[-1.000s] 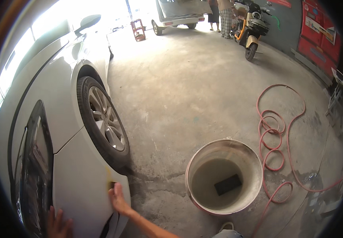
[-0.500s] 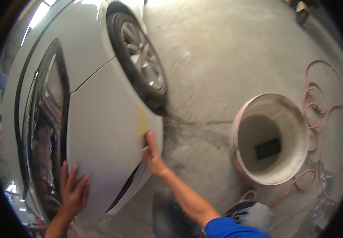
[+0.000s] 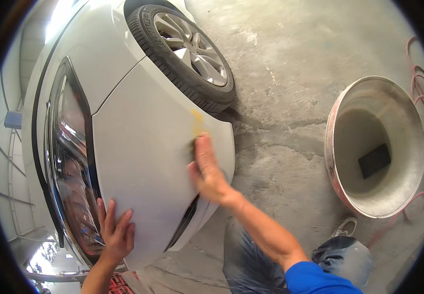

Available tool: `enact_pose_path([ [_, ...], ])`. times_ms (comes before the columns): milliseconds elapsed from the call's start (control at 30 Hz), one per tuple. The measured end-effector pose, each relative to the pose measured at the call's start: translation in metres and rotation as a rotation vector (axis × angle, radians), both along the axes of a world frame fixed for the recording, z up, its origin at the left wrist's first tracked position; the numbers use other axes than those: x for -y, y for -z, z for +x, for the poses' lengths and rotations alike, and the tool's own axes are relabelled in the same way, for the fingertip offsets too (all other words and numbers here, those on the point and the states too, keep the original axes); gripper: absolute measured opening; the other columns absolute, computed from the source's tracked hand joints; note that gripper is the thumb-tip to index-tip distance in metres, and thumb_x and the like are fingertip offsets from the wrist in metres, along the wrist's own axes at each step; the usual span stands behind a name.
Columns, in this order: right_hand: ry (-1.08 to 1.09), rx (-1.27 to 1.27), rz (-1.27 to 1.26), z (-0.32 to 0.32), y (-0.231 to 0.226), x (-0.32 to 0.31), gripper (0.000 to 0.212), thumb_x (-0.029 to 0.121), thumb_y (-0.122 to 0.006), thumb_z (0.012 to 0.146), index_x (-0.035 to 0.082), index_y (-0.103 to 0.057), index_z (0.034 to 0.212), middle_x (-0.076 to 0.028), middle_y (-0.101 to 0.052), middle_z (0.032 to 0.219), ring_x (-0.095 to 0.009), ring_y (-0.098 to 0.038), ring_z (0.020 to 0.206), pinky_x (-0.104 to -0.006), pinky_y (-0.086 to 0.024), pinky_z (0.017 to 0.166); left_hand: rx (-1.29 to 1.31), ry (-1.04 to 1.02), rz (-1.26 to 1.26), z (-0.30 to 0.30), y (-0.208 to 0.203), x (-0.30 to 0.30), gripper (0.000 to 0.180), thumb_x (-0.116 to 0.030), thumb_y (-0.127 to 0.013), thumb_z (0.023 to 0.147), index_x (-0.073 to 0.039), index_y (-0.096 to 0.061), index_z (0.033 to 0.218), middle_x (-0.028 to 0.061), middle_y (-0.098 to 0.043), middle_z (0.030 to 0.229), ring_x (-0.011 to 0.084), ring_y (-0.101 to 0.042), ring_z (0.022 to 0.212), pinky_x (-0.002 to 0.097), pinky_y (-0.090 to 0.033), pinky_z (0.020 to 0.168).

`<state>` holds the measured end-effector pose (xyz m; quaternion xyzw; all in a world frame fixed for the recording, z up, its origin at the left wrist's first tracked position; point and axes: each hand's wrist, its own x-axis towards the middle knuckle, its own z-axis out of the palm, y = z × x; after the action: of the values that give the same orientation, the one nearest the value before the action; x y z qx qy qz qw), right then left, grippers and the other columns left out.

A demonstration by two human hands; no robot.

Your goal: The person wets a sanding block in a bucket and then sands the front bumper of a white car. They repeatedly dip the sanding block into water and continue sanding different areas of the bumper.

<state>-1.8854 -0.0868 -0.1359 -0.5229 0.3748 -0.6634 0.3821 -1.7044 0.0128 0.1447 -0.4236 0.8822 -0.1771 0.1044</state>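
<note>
Grey, stained concrete floor [image 3: 280, 191] spreads through the centre and right of the frame; at left-centre is a glossy white car bumper [image 3: 143, 147], below a black tyre with silver spokes [image 3: 180, 90] at upper centre; the right hand [image 3: 209, 169], blurred, grasps a small dark piece [image 3: 192, 147], mostly covered by the fingers, against the bumper, just below a yellow patch [image 3: 197, 116] near mid-frame; the left hand [image 3: 117, 234], at lower left, grasps nothing and rests its spread fingers beside the long clear headlight [image 3: 72, 117]; at right, 1 round whitish bucket [image 3: 338, 183] contains murky water and 1 black rectangular block [image 3: 374, 160].
</note>
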Motion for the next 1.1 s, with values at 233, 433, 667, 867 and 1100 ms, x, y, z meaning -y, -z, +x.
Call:
enact_pose_path([
  [233,-0.189,0.359,0.389,-0.011,0.018,0.039,0.076,0.03,-0.052,0.104,0.003,-0.009,0.161,-0.02,-0.007,0.168,-0.033,-0.007,0.156,-0.0441,-0.011,0.126,0.025,-0.004,0.007,0.002,-0.004,-0.001,0.039,-0.006,-0.065,0.088,-0.007,-0.065,0.127,0.0235,-0.034,0.158,0.0543,-0.021,0.148,0.0591,-0.023,0.119],
  [433,-0.072,0.056,-0.099,-0.008,-0.014,0.032,0.081,0.025,-0.058,0.102,0.003,-0.007,0.161,-0.02,-0.006,0.168,-0.034,-0.005,0.156,-0.0435,-0.012,0.125,0.038,-0.014,0.014,0.012,-0.006,-0.005,0.04,-0.006,-0.066,0.088,-0.007,-0.065,0.128,0.0251,-0.032,0.159,0.0556,-0.02,0.147,0.0604,-0.022,0.119],
  [667,0.158,-0.058,-0.093,0.007,-0.048,0.036,0.082,0.036,-0.048,0.104,-0.006,-0.004,0.158,-0.028,-0.007,0.165,-0.042,-0.007,0.154,-0.0453,-0.009,0.126,0.05,-0.006,-0.006,0.008,-0.009,-0.005,0.039,-0.006,-0.065,0.089,-0.005,-0.064,0.128,0.0255,-0.031,0.159,0.0553,-0.019,0.148,0.0607,-0.021,0.119],
  [867,-0.123,0.333,0.392,-0.008,0.021,0.05,0.075,0.033,-0.052,0.104,0.001,-0.015,0.159,-0.023,-0.012,0.166,-0.034,-0.013,0.155,-0.0452,-0.013,0.125,0.052,0.033,-0.003,0.004,-0.004,0.0,0.039,-0.006,-0.064,0.089,-0.004,-0.064,0.128,0.0259,-0.03,0.16,0.0549,-0.018,0.148,0.0606,-0.021,0.119],
  [1100,-0.067,0.292,-0.004,0.002,-0.01,0.037,0.078,0.034,-0.054,0.103,0.001,-0.012,0.159,-0.023,-0.012,0.166,-0.034,-0.01,0.155,-0.0443,-0.011,0.126,0.071,0.01,-0.001,0.007,-0.005,-0.003,0.038,-0.004,-0.064,0.09,-0.004,-0.064,0.127,0.0258,-0.029,0.16,0.0546,-0.018,0.149,0.0603,-0.021,0.119],
])
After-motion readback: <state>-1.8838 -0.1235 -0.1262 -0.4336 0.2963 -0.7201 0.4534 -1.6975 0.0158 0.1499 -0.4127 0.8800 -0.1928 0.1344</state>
